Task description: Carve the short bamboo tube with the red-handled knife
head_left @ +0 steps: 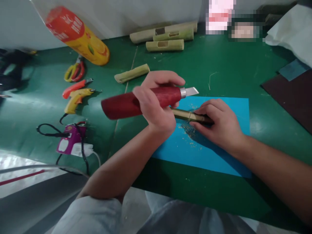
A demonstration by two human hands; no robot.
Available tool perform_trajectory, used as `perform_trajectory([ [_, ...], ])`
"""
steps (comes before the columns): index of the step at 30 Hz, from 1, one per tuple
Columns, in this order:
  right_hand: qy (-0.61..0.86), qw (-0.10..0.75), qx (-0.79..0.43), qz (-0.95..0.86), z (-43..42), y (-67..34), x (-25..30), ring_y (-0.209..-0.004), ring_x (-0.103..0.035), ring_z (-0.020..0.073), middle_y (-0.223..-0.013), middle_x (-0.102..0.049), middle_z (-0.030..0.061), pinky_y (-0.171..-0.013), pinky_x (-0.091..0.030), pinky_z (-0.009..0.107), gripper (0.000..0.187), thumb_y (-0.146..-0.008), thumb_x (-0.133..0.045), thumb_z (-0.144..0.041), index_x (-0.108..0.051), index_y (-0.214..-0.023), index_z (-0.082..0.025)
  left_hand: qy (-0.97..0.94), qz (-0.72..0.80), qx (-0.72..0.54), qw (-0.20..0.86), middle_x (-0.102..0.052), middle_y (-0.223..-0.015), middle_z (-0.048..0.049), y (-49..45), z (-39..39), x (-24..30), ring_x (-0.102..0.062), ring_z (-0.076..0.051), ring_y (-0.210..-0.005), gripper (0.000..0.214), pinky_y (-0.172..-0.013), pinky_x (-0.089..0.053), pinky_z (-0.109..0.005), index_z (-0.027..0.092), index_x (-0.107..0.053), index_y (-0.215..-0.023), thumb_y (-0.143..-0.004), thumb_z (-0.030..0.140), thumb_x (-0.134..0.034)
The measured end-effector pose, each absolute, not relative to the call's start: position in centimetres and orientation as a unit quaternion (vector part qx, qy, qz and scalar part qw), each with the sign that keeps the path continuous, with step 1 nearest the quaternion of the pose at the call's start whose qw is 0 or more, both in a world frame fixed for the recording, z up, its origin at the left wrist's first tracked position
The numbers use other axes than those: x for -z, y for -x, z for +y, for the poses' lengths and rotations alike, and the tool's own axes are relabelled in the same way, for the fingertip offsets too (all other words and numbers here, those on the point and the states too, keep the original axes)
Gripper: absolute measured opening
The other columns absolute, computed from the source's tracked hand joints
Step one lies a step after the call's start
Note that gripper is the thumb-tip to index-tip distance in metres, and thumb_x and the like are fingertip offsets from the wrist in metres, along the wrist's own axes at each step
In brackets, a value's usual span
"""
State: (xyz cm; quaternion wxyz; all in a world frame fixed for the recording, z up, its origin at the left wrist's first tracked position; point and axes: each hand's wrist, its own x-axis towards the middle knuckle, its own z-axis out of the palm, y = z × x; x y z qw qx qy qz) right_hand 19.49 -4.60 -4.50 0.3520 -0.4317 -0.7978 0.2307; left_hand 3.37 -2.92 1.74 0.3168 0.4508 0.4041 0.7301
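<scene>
My left hand (pixel 157 104) is closed around the thick red wooden handle of a carving knife (pixel 122 103). Its short slanted blade points right, raised above the work. Between the fingers and thumb of my right hand (pixel 219 123) is a slim bamboo piece (pixel 181 114) with a ring-like line around it. The bamboo's left end passes behind my left hand, so I cannot tell whether that hand touches it. Under both lies a blue sheet (pixel 226 162), scattered with shavings (pixel 188 131).
Cut bamboo tubes (pixel 168 45) lie at the back, and a shorter bamboo piece (pixel 133 73) sits nearer. Leftward are an orange bottle (pixel 80 35), scissors (pixel 75 71), red-handled cutters (pixel 75 88), a yellow glue gun (pixel 77 100) and a purple power strip (pixel 70 139) with cords. Dark board (pixel 290 97) rests right.
</scene>
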Motion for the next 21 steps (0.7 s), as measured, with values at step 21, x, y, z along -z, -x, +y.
perform_trajectory([
  [21,0.486,0.328,-0.169,-0.792,-4.1,-19.7,5.7,-0.096,-0.074,0.0367,-0.101,-0.08,0.0102,-0.081,-0.054,0.051,0.013,-0.091,-0.082,-0.032,-0.072,-0.099,-0.03,-0.65,0.373,-0.572,0.333,-0.073,-0.078,-0.001,0.0,-1.0,3.4,-0.073,-0.018,-0.075,0.048,-0.073,-0.062,-0.035,0.025,-0.071,-0.084,-0.111,0.065,-0.065],
])
